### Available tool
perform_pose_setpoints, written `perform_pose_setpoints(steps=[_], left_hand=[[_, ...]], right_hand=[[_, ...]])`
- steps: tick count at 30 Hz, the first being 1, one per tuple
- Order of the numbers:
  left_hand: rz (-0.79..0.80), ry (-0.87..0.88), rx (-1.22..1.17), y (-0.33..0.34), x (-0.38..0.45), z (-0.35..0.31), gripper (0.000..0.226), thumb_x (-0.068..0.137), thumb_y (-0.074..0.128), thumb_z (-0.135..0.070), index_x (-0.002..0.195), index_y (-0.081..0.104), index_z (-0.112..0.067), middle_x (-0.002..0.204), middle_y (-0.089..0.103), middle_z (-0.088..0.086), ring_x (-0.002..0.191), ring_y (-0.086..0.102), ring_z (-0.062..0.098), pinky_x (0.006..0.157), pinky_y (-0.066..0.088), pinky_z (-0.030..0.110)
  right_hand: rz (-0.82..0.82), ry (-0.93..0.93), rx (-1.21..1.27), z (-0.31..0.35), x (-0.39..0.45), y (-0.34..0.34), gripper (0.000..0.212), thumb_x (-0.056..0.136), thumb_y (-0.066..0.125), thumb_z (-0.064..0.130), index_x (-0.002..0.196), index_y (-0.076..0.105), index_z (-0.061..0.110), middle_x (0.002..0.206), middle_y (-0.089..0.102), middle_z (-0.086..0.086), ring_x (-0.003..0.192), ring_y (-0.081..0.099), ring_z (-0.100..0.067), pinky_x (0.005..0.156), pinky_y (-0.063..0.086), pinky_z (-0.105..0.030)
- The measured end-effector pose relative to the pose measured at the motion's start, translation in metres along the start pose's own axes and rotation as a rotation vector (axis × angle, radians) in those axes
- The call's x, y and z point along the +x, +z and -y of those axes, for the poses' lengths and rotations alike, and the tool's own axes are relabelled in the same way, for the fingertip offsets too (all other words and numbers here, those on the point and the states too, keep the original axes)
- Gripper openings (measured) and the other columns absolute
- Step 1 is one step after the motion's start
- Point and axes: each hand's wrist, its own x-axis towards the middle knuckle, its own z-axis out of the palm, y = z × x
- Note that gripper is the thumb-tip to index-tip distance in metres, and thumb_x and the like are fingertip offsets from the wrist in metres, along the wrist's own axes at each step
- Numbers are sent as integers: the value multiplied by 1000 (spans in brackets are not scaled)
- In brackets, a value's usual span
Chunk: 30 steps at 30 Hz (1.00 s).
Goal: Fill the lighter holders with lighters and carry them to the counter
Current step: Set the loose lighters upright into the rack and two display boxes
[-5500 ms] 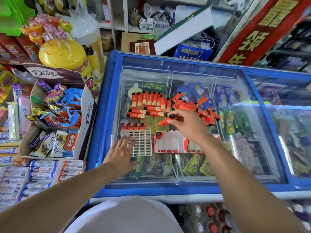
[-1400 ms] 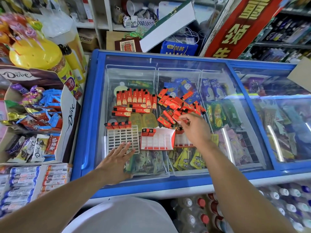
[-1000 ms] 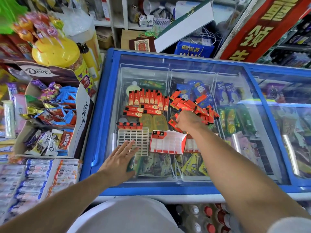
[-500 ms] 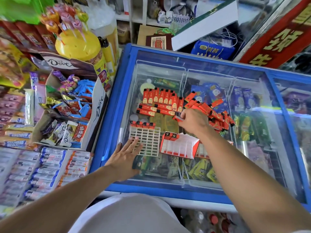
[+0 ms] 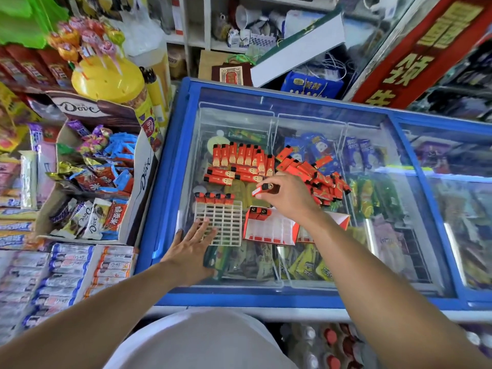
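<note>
"Dove" on carton (image 5: 145, 166). Right hand (image 5: 290, 198) pinches lighter (image 5: 265, 189), long axis left-right, black cap rightward. Left hand (image 5: 190, 245) flat, fingers spread.

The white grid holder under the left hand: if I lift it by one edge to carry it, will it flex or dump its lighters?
The white grid holder looks like rigid moulded plastic, so probably little flex. Its four lighters sit only along the far row, so it is likely end-heavy and may tilt. On the smooth freezer lid it would probably slide; the left hand resting flat helps.

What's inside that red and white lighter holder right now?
Two lighters stand in the far-left slots of the red and white holder. The remaining slots look empty; the right hand and forearm hide its right end.
</note>
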Motion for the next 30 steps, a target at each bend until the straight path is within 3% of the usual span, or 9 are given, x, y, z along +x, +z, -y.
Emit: perform_pose_setpoints(steps=[5, 10, 13, 16, 18, 22, 24, 27, 30], left_hand=[[-44, 9, -20, -1, -2, -4, 106, 88, 57, -64, 161, -10, -26, 164, -30, 1, 151, -26, 22, 123, -8, 49], [-83, 84, 11, -2, -3, -16, 100, 93, 56, -57, 161, -10, -27, 164, -29, 1, 150, -28, 20, 123, -13, 43], [-99, 153, 34, -3, 0, -27, 100, 94, 55, -59, 160, -14, -28, 164, -30, 1, 150, -28, 20, 125, -8, 44], [-135, 221, 64, -5, 3, -40, 98, 95, 54, -57, 159, -15, -30, 164, -30, 2, 151, -26, 20, 126, -5, 44], [-141, 254, 79, -5, 3, -46, 95, 96, 54, -55, 159, -15, -34, 164, -28, 1, 151, -25, 20, 126, -5, 44], [-116, 278, 132, -5, 4, -52, 92, 97, 53, -54, 158, -14, -38, 167, -23, 3, 153, -22, 22, 125, -8, 44], [-92, 275, 152, -6, 4, -54, 92, 97, 51, -56, 159, -14, -37, 167, -20, 3, 153, -21, 22, 125, -9, 44], [-69, 271, 176, -10, 3, -58, 92, 98, 49, -57, 159, -14, -33, 168, -18, 4, 153, -21, 22, 125, -10, 46], [-93, 265, 204, -10, 4, -60, 90, 98, 50, -57, 161, -9, -31, 167, -21, 6, 153, -22, 25, 121, -15, 42]], right_hand=[[12, 28, -35, -2, -12, 1, 49, 88, 70, 51, 125, 70, 21, 128, 63, -5, 117, 58, -21, 96, 44, -37], [-92, 26, -1, -5, -33, -16, 25, 97, 60, 42, 96, 65, 17, 88, 58, 9, 77, 57, -10, 62, 38, -22], [-220, 172, 106, -24, -47, -29, 10, 97, 62, 30, 104, 62, 24, 78, 65, 13, 57, 60, -10, 53, 44, -28], [-303, 288, 108, -48, -64, -36, 11, 94, 65, 31, 103, 60, 32, 81, 67, 13, 45, 53, -6, 50, 46, -31], [-336, 360, 77, -60, -74, -39, 12, 90, 70, 37, 93, 61, 29, 81, 67, 14, 48, 54, -4, 53, 44, -27], [-417, 479, 203, -79, -90, -43, 22, 83, 79, 39, 90, 65, 24, 84, 66, 14, 75, 65, -11, 64, 46, -26], [-444, 542, 239, -85, -96, -45, 24, 82, 81, 39, 92, 66, 23, 81, 68, 12, 70, 67, -13, 63, 51, -27], [-397, 607, 291, -98, -99, -43, 19, 80, 82, 30, 89, 65, 27, 78, 74, 4, 68, 73, -20, 65, 61, -42], [-270, 615, 295, -104, -98, -37, 13, 86, 75, 25, 92, 64, 30, 76, 75, 0, 76, 74, -29, 70, 61, -50]])
